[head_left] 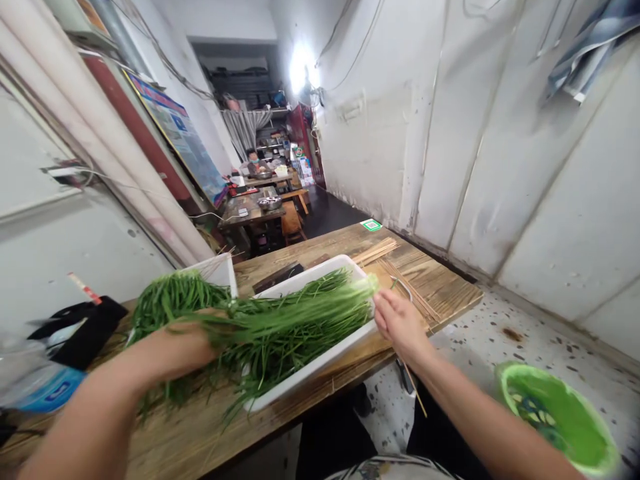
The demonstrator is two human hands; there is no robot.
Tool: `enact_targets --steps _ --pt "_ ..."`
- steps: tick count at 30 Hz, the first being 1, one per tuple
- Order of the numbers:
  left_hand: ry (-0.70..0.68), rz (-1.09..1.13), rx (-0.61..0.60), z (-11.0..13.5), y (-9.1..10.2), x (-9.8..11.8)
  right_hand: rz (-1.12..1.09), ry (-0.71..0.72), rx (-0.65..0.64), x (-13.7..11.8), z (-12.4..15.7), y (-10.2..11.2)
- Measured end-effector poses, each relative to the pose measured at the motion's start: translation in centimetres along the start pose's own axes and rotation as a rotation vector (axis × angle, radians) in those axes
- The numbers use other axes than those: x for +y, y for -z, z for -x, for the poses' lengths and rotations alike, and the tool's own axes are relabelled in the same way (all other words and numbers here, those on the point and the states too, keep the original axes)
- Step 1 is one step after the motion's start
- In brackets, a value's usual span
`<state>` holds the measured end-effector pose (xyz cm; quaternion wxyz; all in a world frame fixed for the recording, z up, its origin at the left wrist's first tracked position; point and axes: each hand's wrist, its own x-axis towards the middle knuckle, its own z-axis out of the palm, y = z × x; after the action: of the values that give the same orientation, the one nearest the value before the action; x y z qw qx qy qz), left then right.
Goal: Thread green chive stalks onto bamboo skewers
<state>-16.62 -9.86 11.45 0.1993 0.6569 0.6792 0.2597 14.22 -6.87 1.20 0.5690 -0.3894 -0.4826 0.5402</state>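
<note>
A bunch of garlic chives (305, 312) stretches between my hands, its pale stem ends to the right. My left hand (200, 343) is closed around the leafy end; leaves cover most of its fingers. At the stem ends, my right hand (399, 319) is closed with a thin bamboo skewer (416, 392) poking out below it. Beneath the bunch lie more chives (295, 353) in a white plastic tray (320, 370). Another heap of chives (175, 300) fills a second white tray (223, 273) on the left.
Loose bamboo skewers (375, 251) lie on the wooden table (445, 283) beyond the tray. A plastic bottle (45, 387) and a black item (95, 330) are at far left. On the floor at right stands a green basin (575, 413).
</note>
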Motion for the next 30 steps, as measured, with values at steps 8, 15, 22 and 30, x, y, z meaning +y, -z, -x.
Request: enact_targets --steps 8,15,22,30 --pt "-0.272 -0.279 -0.335 -3.2 -1.1 6.7 0.162 -0.06 -0.031 4.3 2.6 3.2" --pt "-0.233 -0.495 -0.265 -9.7 -17.5 7.7 0.207 -0.016 -0.055 4.1 2.7 3.1" --pt "-0.2 -0.195 -0.289 -10.1 -18.5 5.7 0.205 -0.07 -0.15 2.7 1.2 3.5" --pt "-0.083 0.203 -0.08 -9.3 -19.4 4.9 0.233 -0.175 -0.235 1.5 -0.2 3.7"
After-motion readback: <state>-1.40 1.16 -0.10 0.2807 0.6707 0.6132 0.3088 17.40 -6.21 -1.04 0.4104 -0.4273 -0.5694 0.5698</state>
